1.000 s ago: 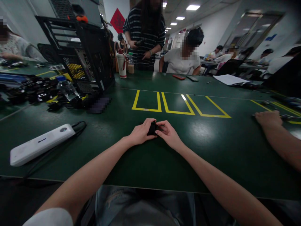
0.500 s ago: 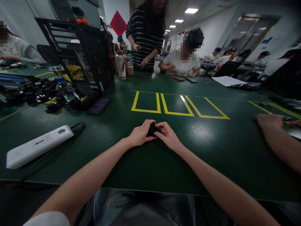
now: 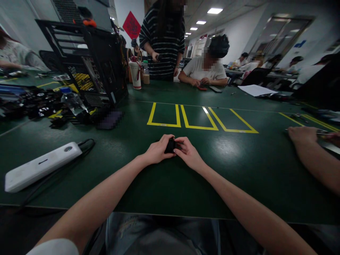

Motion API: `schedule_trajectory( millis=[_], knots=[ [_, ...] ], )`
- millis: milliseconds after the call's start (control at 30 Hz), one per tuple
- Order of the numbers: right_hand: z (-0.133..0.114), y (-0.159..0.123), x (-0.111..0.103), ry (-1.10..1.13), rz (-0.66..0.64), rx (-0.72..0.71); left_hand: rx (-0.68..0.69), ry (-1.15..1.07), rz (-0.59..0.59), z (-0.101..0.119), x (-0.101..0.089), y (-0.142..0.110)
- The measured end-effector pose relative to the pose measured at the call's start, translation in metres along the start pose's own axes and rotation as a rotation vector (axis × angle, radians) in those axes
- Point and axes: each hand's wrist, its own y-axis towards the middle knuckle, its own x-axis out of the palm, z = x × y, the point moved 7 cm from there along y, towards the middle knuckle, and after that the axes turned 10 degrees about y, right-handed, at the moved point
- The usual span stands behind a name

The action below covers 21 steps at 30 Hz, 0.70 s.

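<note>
Between my hands, a small black block-like object (image 3: 170, 146) rests on or just above the green table (image 3: 159, 187); its exact kind cannot be made out. My left hand (image 3: 158, 150) wraps it from the left, thumb at the near side and fingers over the far side. From the right, my right hand (image 3: 188, 152) pinches its edge with thumb and fingertips. The fingers cover much of the object. Beyond my hands, several yellow tape outlines (image 3: 164, 125) mark the tabletop.
At the left lies a white power bank (image 3: 44, 166) with a black cable. Behind it are a clear bottle (image 3: 73, 101), a pile of black parts (image 3: 39, 102) and a black computer case (image 3: 98, 67). A co-worker's hand (image 3: 302, 136) works at the right. A white cup (image 3: 136, 76) stands farther back.
My hands keep hold of the black object with hardly any movement. Across the table, the seated person's hands have come together at the red item, and the standing person's arm has lowered.
</note>
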Motion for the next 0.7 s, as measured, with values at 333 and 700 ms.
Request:
schedule_trajectory(
  millis=[333,700],
  knots=[
    [0.0005,0.0004,-0.0002,-0.023,-0.002,-0.029,-0.006,-0.018,-0.019,0.0019,-0.0028,-0.0001],
    [0.0003,0.0017,-0.0034,-0.141,-0.024,-0.010,-0.052,-0.100,-0.099,-0.0049,0.0043,0.0026]
  ],
)
